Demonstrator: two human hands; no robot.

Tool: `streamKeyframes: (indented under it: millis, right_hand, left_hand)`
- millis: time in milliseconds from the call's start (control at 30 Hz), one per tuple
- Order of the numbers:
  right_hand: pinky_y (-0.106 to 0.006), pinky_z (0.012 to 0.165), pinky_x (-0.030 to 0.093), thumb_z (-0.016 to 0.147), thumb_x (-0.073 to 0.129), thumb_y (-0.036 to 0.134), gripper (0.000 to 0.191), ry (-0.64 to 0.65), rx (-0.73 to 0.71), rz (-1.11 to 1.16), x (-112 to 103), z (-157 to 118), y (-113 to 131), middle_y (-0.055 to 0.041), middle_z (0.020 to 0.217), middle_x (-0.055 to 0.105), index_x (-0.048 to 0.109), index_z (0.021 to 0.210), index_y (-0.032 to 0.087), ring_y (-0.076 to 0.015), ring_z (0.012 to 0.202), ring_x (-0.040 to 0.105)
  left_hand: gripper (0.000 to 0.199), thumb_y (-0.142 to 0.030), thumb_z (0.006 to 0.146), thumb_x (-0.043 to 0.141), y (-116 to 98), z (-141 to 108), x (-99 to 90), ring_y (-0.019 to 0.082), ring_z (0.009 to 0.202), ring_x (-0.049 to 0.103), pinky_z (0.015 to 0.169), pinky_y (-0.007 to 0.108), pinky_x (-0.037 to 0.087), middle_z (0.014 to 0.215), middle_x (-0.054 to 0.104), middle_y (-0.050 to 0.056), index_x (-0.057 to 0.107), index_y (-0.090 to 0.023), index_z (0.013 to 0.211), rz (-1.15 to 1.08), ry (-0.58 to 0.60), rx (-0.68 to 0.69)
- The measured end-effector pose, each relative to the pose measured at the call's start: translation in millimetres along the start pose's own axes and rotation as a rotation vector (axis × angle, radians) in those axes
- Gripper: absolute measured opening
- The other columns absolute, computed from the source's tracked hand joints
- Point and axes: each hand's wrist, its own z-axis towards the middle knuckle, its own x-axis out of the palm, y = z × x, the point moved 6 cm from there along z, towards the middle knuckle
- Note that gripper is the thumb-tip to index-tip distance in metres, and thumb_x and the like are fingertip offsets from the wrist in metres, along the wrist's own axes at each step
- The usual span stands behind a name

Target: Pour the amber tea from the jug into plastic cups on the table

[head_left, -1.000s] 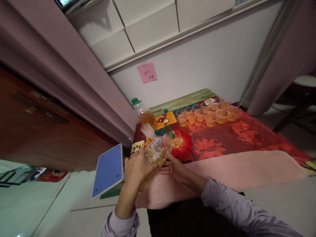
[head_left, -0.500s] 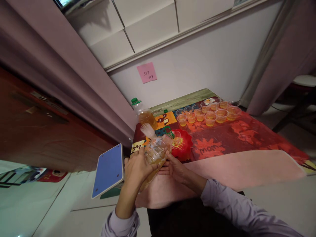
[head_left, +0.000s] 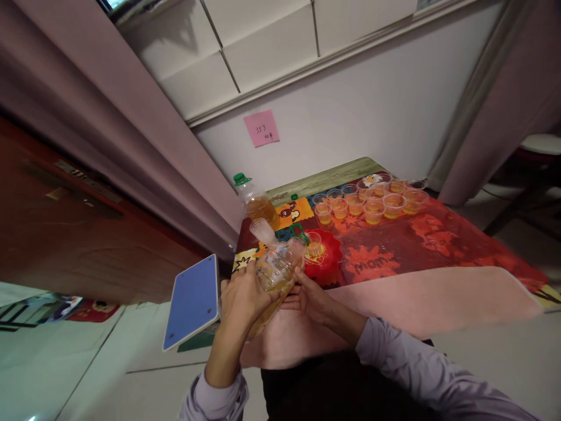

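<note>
A clear plastic bottle (head_left: 277, 275) of yellow liquid lies tilted above the near edge of the table, its neck toward a plastic cup (head_left: 314, 242). My left hand (head_left: 245, 298) grips it from the left and above. On its right side, my right hand (head_left: 312, 297) holds the bottle, with some fingers tucked underneath and partly hidden. The cup stands on a red scalloped plate (head_left: 332, 257). Just beyond the bottle is a stack of clear cups (head_left: 262, 231). Whether liquid is flowing from the mouth is hard to see.
Several cups of yellow drink (head_left: 373, 210) stand grouped at the back right. A second bottle with a green cap (head_left: 259, 207) is at the back left, near a loose green cap (head_left: 294, 197). A blue board (head_left: 193, 301) juts out at the left beside the table.
</note>
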Motion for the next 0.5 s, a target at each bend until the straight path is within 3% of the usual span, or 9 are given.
streamKeyframes:
  millis: [500]
  right_hand:
    - [-0.053, 0.104, 0.062, 0.101, 0.061, 0.076, 0.064, -0.013, 0.006, 0.006, 2.6, -2.0, 2.2, -0.0113, 0.106, 0.085, 0.071, 0.132, 0.022, -0.0279, 0.099, 0.082]
  left_hand:
    - [0.076, -0.057, 0.082, 0.077, 1.1, -0.7, -1.3, 0.044, 0.131, 0.071, 0.106, 0.056, 0.051, 0.139, 0.076, 0.023, 0.059, -0.019, 0.145, 0.006, 0.016, -0.020]
